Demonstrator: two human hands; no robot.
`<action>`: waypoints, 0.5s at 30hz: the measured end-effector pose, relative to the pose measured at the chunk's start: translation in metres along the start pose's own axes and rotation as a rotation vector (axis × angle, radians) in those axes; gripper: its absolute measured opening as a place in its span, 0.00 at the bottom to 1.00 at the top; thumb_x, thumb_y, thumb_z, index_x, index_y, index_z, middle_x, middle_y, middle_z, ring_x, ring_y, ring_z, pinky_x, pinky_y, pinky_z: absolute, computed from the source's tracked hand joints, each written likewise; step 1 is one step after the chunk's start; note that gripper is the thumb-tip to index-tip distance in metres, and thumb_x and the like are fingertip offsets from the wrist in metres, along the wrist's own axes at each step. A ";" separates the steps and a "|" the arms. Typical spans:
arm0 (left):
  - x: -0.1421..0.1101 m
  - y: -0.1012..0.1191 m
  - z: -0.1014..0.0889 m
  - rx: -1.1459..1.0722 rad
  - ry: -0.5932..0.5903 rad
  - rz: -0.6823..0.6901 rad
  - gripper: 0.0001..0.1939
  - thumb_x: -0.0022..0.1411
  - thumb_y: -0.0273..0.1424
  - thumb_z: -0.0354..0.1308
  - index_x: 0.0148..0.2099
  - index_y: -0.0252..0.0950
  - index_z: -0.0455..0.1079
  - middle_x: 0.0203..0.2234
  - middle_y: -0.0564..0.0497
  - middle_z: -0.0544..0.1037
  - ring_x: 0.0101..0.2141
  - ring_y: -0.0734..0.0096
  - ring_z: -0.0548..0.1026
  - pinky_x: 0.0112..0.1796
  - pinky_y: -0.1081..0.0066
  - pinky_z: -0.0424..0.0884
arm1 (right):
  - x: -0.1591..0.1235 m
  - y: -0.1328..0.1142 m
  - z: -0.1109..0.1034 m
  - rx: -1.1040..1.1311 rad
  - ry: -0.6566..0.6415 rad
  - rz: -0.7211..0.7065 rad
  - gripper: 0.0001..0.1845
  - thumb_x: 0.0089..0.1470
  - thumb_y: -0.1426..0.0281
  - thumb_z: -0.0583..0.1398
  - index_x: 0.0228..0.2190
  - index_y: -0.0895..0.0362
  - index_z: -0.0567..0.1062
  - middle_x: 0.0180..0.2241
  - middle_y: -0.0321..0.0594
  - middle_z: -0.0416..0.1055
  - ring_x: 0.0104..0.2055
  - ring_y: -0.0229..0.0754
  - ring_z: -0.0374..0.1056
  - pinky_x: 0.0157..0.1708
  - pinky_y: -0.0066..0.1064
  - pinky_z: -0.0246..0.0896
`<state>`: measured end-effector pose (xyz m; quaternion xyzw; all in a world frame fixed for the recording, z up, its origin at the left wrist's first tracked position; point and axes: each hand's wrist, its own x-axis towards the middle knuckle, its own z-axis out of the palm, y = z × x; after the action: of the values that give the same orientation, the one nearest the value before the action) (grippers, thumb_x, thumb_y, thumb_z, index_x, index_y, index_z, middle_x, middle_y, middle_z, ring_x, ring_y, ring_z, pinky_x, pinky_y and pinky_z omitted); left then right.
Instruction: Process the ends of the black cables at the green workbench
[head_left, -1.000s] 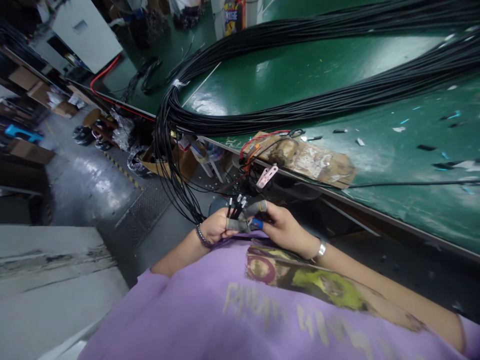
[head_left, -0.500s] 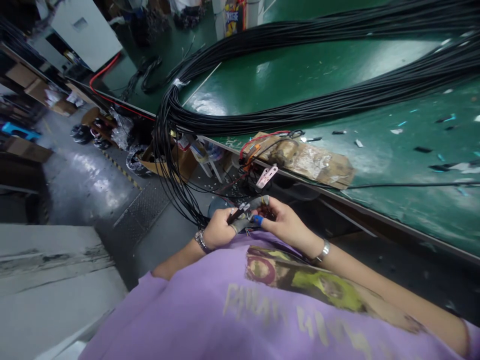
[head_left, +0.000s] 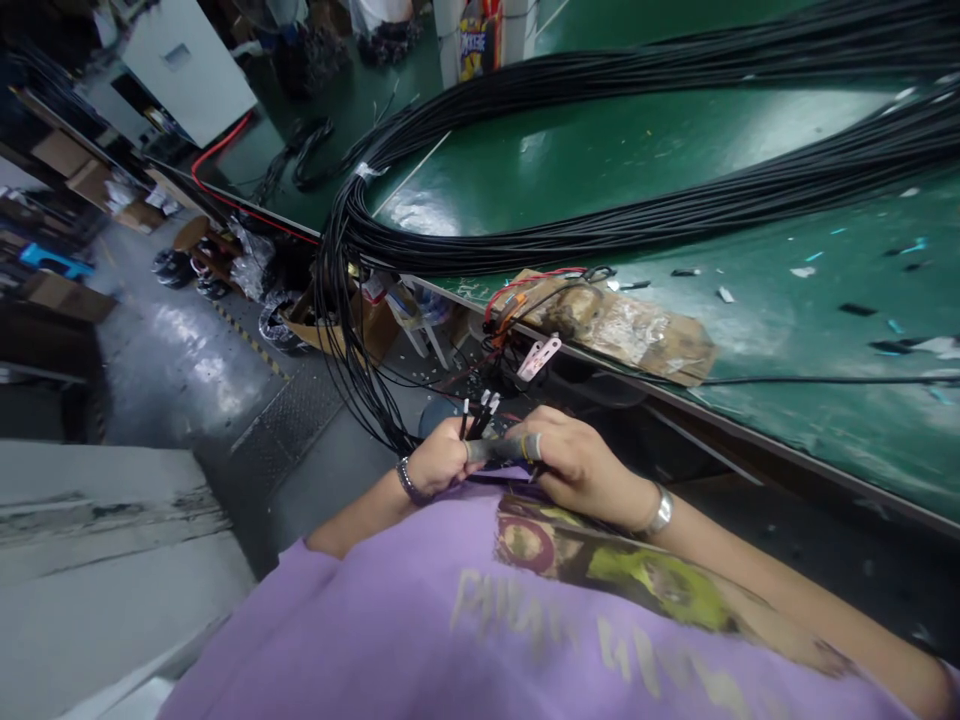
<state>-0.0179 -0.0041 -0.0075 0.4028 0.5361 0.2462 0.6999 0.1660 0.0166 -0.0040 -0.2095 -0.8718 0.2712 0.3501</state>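
My left hand [head_left: 439, 462] is closed round a small bunch of black cable ends [head_left: 478, 412] with white tips that stick up between both hands. My right hand [head_left: 574, 462], its fingertips wrapped in grey tape, is closed against the same bunch from the right. Both hands sit close to my purple shirt, below the edge of the green bench [head_left: 750, 300]. The held cables hang down from a thick black cable bundle [head_left: 600, 230] that lies across the bench and drops over its left corner.
A crumpled brown wrapped pad [head_left: 637, 325] with red wires [head_left: 517, 285] sits at the bench's front edge, a pale bracket [head_left: 541, 355] hanging below it. Small scraps litter the bench at right. Boxes, cable coils and a white cabinet [head_left: 191, 65] stand on the floor at left.
The white-tipped cable ends, tipped sideways half a second ago, stand upright again. My right hand has turned, hiding the blue taped fingertip. The view shifted slightly right.
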 end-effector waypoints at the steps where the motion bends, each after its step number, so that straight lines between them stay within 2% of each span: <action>1: 0.001 0.000 0.000 -0.039 -0.006 -0.013 0.20 0.42 0.41 0.64 0.19 0.35 0.58 0.07 0.61 0.58 0.09 0.86 0.50 0.12 0.79 0.43 | -0.001 -0.001 -0.002 -0.033 -0.042 -0.030 0.18 0.43 0.83 0.50 0.32 0.54 0.72 0.32 0.41 0.75 0.33 0.41 0.65 0.32 0.33 0.63; 3: 0.004 0.001 -0.002 -0.139 -0.002 -0.042 0.20 0.39 0.41 0.64 0.18 0.35 0.56 0.06 0.61 0.56 0.09 0.87 0.49 0.11 0.79 0.41 | -0.002 -0.003 -0.005 -0.060 -0.116 -0.061 0.17 0.46 0.82 0.50 0.32 0.53 0.73 0.33 0.41 0.76 0.33 0.41 0.66 0.32 0.33 0.64; 5: 0.005 0.004 -0.007 -0.253 0.029 -0.070 0.21 0.36 0.40 0.65 0.18 0.36 0.55 0.06 0.63 0.54 0.09 0.88 0.46 0.12 0.79 0.40 | -0.005 -0.002 -0.004 -0.029 -0.132 -0.026 0.16 0.48 0.81 0.51 0.31 0.52 0.73 0.32 0.41 0.76 0.34 0.42 0.66 0.33 0.33 0.65; 7: 0.004 0.008 -0.012 -0.325 0.064 -0.046 0.21 0.34 0.39 0.66 0.19 0.37 0.55 0.05 0.64 0.53 0.08 0.88 0.46 0.12 0.79 0.39 | -0.008 0.001 -0.001 0.023 -0.045 0.136 0.13 0.48 0.78 0.52 0.31 0.53 0.73 0.32 0.41 0.75 0.34 0.43 0.67 0.34 0.35 0.65; 9: 0.001 0.011 -0.015 -0.330 0.051 -0.030 0.21 0.34 0.39 0.67 0.20 0.36 0.56 0.05 0.63 0.54 0.08 0.87 0.47 0.12 0.79 0.40 | -0.010 0.006 0.002 0.093 0.106 0.396 0.07 0.52 0.72 0.53 0.29 0.54 0.72 0.27 0.40 0.73 0.30 0.42 0.67 0.31 0.34 0.64; 11: -0.003 0.010 -0.013 -0.293 0.033 -0.010 0.22 0.35 0.41 0.67 0.19 0.36 0.57 0.06 0.62 0.56 0.08 0.87 0.48 0.11 0.79 0.41 | -0.010 0.010 0.005 0.204 0.206 0.644 0.11 0.55 0.63 0.53 0.26 0.54 0.69 0.20 0.37 0.68 0.24 0.39 0.63 0.25 0.31 0.61; 13: -0.005 0.006 -0.008 -0.234 0.037 0.026 0.22 0.39 0.43 0.66 0.21 0.35 0.59 0.06 0.61 0.58 0.08 0.87 0.49 0.11 0.78 0.41 | -0.006 0.010 0.006 0.352 0.204 0.789 0.17 0.55 0.55 0.53 0.23 0.54 0.67 0.17 0.33 0.63 0.20 0.36 0.58 0.21 0.29 0.58; 15: -0.007 0.002 -0.003 -0.172 0.052 0.062 0.21 0.42 0.44 0.65 0.22 0.34 0.60 0.07 0.61 0.58 0.08 0.87 0.50 0.12 0.78 0.41 | -0.002 0.007 0.006 0.496 0.144 0.839 0.21 0.52 0.50 0.54 0.23 0.55 0.67 0.17 0.33 0.63 0.20 0.35 0.57 0.21 0.28 0.56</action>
<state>-0.0227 -0.0071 -0.0024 0.3511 0.5183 0.3232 0.7096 0.1637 0.0188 -0.0127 -0.4711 -0.5950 0.5729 0.3095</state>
